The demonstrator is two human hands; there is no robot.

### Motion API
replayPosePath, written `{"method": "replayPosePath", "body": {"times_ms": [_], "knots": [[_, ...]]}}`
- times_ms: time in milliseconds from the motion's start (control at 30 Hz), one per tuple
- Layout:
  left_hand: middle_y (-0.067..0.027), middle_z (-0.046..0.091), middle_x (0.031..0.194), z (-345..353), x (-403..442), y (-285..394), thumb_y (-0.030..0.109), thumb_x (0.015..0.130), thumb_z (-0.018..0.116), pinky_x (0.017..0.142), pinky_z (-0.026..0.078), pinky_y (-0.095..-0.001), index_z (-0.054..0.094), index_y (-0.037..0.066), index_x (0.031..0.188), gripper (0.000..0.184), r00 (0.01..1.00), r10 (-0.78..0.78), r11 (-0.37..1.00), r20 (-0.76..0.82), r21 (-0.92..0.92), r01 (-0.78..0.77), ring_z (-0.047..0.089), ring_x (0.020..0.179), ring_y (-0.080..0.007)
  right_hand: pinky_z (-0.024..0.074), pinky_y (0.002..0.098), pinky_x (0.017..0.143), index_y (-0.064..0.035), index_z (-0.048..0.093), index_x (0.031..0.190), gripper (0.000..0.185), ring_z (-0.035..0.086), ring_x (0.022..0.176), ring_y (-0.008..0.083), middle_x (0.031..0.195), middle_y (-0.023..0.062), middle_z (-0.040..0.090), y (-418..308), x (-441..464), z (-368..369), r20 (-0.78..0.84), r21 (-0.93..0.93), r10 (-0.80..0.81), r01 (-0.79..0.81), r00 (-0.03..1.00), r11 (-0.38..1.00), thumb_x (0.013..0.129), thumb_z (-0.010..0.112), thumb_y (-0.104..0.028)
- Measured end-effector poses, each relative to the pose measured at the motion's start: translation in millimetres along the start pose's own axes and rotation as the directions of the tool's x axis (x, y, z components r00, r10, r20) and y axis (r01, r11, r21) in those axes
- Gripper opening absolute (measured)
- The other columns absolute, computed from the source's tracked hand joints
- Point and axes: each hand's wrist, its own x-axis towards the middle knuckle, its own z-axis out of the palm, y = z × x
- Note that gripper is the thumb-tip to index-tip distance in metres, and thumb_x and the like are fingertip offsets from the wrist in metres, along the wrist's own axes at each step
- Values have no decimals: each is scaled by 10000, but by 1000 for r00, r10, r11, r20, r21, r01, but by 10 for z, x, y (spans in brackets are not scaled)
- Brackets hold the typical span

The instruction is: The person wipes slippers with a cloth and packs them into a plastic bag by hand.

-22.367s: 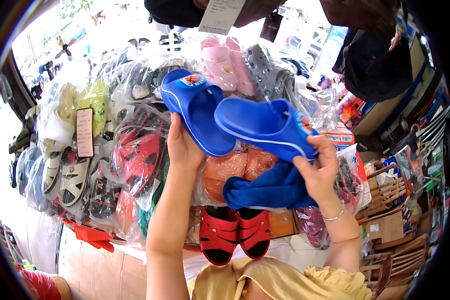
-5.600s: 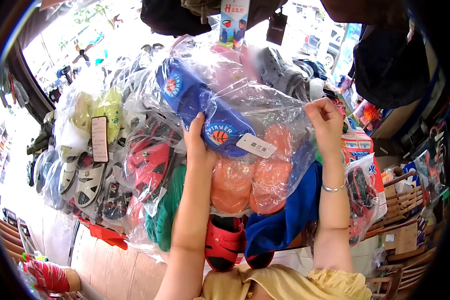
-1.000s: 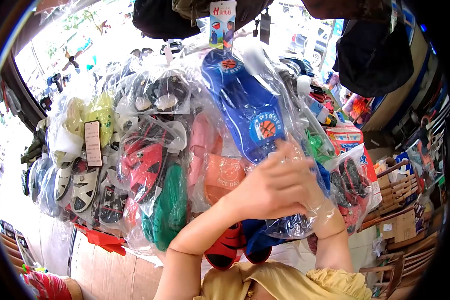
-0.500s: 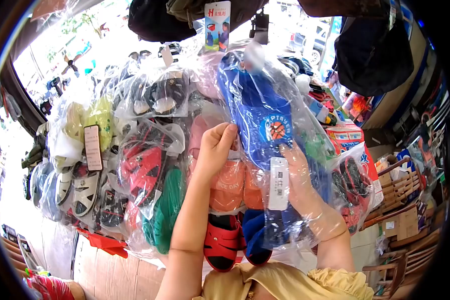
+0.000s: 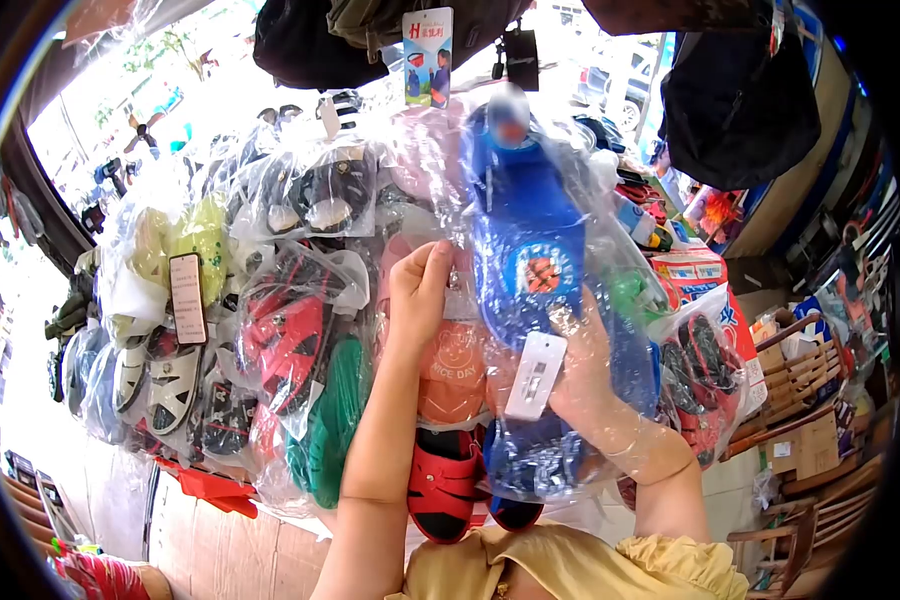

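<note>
A blue slipper (image 5: 536, 250) with a round basketball print stands nearly upright in front of me, wrapped in a clear plastic bag (image 5: 490, 440). My right hand (image 5: 582, 365) grips it from the right side, and clear plastic covers that hand and wrist. A white tag (image 5: 536, 375) hangs tilted beside the right fingers. To the left, my left hand (image 5: 420, 292) is closed in a pinch on the edge of the plastic bag. Behind and below it are orange slippers (image 5: 452, 370) in plastic. Lower down sits a red and black sandal (image 5: 440, 485).
Bagged shoes crowd the stall: red and black sandals (image 5: 282, 325), green slippers (image 5: 332, 430) and black shoes (image 5: 335, 190). Dark bags (image 5: 740, 110) and a printed tag (image 5: 427, 60) hang overhead. Wooden chairs (image 5: 790, 390) and a cardboard box (image 5: 805, 448) are at the right.
The blue slipper has turned to a straighter upright position, and its white tag has tilted. My left hand has shifted slightly left, away from the slipper.
</note>
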Motion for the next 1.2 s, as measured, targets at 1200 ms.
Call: {"method": "replayPosePath", "body": {"times_ms": [1200], "knots": [[15, 592, 688, -300, -3, 18, 218, 948, 589, 637, 415, -235, 664, -22, 785, 300, 872, -135, 991, 470, 50, 127, 501, 675, -56, 469, 320, 932, -35, 334, 1431, 584, 563, 1079, 183, 1267, 131, 525, -82, 162, -54, -5, -377, -79, 71, 997, 923, 866, 481, -15]]}}
